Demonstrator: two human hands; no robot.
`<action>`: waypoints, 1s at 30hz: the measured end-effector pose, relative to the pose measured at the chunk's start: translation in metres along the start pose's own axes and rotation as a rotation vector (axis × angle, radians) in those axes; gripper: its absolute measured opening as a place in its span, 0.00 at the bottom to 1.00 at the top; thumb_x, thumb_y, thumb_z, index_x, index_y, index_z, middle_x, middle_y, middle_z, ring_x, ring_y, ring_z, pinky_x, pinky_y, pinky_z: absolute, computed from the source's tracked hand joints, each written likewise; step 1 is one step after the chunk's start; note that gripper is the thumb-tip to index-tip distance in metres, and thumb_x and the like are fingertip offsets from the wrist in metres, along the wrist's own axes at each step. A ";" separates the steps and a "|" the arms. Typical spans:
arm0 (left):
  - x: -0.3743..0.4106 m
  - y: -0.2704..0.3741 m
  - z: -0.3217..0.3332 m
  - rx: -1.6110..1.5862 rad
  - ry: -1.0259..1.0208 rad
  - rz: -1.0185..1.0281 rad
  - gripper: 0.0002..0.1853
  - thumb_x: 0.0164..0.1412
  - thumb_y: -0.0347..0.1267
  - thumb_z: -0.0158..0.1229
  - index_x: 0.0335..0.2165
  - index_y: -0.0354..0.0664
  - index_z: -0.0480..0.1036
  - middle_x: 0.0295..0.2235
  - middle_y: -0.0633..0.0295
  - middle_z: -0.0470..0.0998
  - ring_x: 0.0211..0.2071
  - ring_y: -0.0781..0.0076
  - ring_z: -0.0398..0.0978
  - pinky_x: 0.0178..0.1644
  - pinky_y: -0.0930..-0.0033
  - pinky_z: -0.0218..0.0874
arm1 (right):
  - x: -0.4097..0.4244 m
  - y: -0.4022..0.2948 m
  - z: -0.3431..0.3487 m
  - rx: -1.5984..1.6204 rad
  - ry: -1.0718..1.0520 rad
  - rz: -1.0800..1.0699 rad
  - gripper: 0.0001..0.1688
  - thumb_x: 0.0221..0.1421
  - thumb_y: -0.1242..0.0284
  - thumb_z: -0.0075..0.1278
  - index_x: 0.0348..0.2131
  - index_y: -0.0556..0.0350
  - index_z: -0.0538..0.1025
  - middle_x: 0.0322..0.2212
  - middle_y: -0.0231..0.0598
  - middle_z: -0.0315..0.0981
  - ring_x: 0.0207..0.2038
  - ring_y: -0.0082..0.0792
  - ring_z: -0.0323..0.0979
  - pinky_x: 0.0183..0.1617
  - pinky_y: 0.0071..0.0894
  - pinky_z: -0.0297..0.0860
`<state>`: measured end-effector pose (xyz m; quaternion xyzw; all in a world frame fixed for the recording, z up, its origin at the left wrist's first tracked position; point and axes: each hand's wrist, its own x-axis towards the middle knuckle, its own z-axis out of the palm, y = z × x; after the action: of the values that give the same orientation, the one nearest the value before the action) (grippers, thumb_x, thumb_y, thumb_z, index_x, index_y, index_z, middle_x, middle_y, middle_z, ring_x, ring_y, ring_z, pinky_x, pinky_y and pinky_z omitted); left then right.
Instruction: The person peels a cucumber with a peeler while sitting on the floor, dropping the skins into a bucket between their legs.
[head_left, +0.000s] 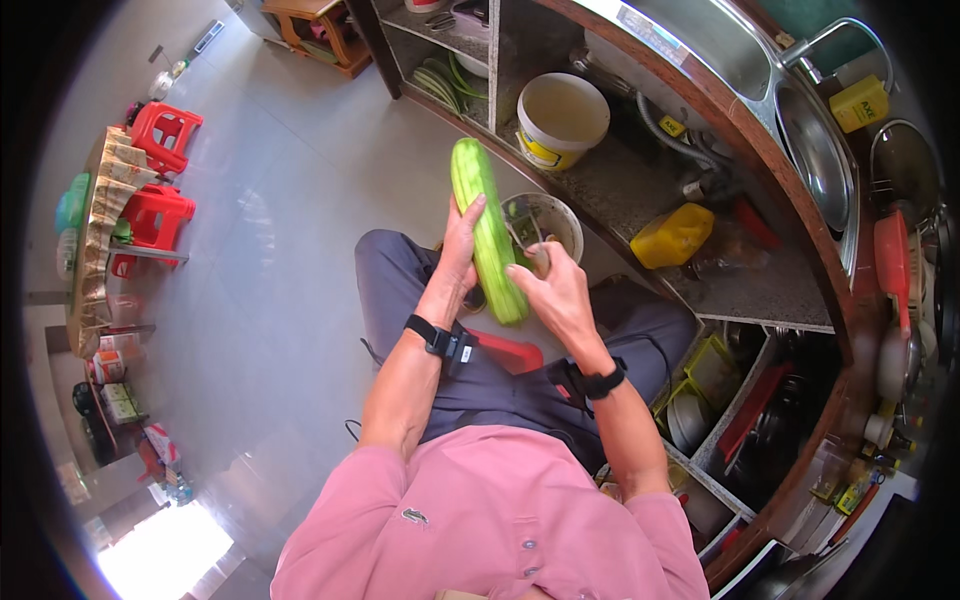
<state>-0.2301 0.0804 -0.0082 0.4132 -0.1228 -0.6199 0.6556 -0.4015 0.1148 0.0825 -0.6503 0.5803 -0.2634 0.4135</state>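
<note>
A long green gourd (487, 240), its surface pale and striped, is held tilted over my lap. My left hand (459, 244) grips it from the left side, the thumb lying across its front. At its lower right, my right hand (553, 285) has thumb and fingers curled around a small thin tool, possibly a peeler, which is blurred and partly hidden by the fingers. Just beyond that hand stands a white bucket (574, 225) on the floor, with green scraps inside. A red plastic piece (510, 352) lies between my legs.
A larger white bucket (564, 112) and a yellow plastic jug (673, 235) stand in the open cabinet at the right. Above runs the counter with a steel sink (712, 37). Red plastic stools (161, 214) stand by a table at the far left. Cables hang near both wrists.
</note>
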 end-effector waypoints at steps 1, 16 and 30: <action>-0.009 0.001 0.007 0.029 -0.013 0.001 0.22 0.70 0.40 0.54 0.58 0.53 0.58 0.36 0.58 0.74 0.30 0.65 0.79 0.30 0.61 0.77 | 0.007 -0.003 0.004 -0.036 -0.034 0.024 0.25 0.51 0.62 0.61 0.41 0.63 0.76 0.32 0.57 0.79 0.36 0.53 0.79 0.42 0.47 0.72; -0.019 0.008 -0.035 -0.186 -0.073 -0.283 0.37 0.70 0.60 0.43 0.41 0.32 0.75 0.27 0.53 0.79 0.26 0.62 0.79 0.36 0.64 0.75 | 0.036 0.035 -0.036 0.153 -0.167 0.149 0.13 0.48 0.69 0.61 0.27 0.63 0.78 0.20 0.33 0.74 0.25 0.22 0.70 0.33 0.30 0.68; -0.043 0.000 -0.007 -0.154 -0.175 -0.300 0.38 0.72 0.61 0.37 0.44 0.35 0.73 0.35 0.57 0.77 0.33 0.65 0.76 0.42 0.62 0.72 | 0.062 0.031 -0.025 -0.041 0.094 -0.105 0.18 0.64 0.68 0.48 0.49 0.61 0.74 0.32 0.52 0.79 0.34 0.52 0.79 0.42 0.43 0.72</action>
<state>-0.2339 0.1224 0.0023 0.3198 -0.0686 -0.7520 0.5723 -0.4270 0.0488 0.0604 -0.6752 0.5693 -0.3030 0.3580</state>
